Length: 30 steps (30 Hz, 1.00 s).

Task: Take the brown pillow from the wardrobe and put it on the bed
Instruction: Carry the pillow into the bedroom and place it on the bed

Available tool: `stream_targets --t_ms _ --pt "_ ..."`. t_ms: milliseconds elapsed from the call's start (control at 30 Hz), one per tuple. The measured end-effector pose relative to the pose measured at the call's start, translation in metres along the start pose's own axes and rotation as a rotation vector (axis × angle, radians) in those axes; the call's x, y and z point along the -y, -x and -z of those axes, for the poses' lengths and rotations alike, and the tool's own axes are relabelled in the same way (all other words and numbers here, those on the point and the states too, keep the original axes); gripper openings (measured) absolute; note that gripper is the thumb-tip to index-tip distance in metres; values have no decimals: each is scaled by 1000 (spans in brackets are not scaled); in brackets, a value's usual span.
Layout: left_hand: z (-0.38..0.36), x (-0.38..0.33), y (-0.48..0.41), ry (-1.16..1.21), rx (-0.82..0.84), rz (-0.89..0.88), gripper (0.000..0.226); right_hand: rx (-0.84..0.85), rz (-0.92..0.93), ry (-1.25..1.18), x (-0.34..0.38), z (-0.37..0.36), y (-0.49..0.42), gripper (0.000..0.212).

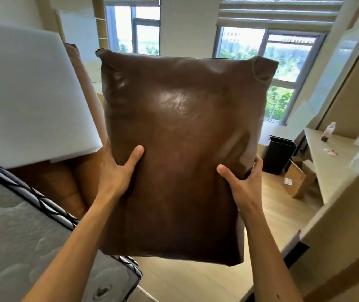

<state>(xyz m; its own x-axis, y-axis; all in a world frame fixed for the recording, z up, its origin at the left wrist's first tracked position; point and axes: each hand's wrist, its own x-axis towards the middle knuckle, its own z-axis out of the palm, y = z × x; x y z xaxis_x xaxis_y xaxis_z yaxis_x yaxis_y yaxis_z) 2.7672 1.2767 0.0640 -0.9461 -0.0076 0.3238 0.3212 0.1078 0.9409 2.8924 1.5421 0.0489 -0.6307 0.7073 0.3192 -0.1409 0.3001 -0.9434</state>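
Observation:
A large brown leather pillow (180, 136) fills the middle of the head view, held upright in the air. My left hand (117, 171) grips its left edge, thumb on the front face. My right hand (242, 182) grips its right edge the same way, fingers wrapped behind. The bed's grey quilted mattress (22, 236) lies at the lower left, its corner just under the pillow's bottom edge. The wardrobe is not clearly in view.
A white foam block (28, 94) rests at the left above the mattress, with a tan leather headboard (80, 171) behind it. A beige desk (331, 158) with a bottle (327, 131) runs along the right. A black bin (278, 152) and cardboard box (295, 182) stand on the wooden floor.

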Motion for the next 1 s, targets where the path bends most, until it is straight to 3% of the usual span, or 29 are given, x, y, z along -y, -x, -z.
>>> stream_targets --t_ms 200,567,733,1000 --pt "-19 15 -32 -37 -12 40 99 -23 -13 -75 -24 -30 -50 108" --pt "-48 41 -113 -140 119 12 109 8 -53 -77 -62 -69 -146 89" --pt "-65 51 -145 -141 165 29 105 -1 -82 -72 -85 -84 -178 104" --pt "-117 74 -194 -262 185 24 113 1 -174 -115 -140 -101 -237 97"
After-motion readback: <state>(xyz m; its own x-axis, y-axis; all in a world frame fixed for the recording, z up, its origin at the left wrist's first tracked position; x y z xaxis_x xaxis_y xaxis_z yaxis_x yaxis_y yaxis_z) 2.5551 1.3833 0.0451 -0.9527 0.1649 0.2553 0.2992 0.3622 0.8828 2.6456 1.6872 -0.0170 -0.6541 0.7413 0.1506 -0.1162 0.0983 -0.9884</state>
